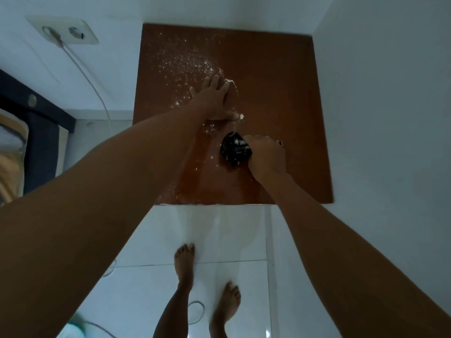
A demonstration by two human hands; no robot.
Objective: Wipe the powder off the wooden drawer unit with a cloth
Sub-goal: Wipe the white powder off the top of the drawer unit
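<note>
1. Two hands worked over the wooden drawer unit (280,93), which stood in the corner against the white walls.
2. At far left we saw a wall socket (66,32) with a white cable (97,93) hanging toward the floor, well apart from the work.
3. Powder (180,62) lay scattered mostly on the far left part of the unit's top, with small clumps nearer the middle and a faint trail toward the front edge.
4. Our left hand (214,98) lay flat with straight fingers on the top, at the edge of the powder; we judged it braced us or fenced the powder in.
5. Just right and nearer, our right hand (266,154) clenched a bunched dark cloth (235,148), pressed to the wood and already flecked white, likely balled up for firmer pressure.
6. The right side of the top looked free of powder, so we judged the wiping partly done.
7. No containers were in view.
</note>
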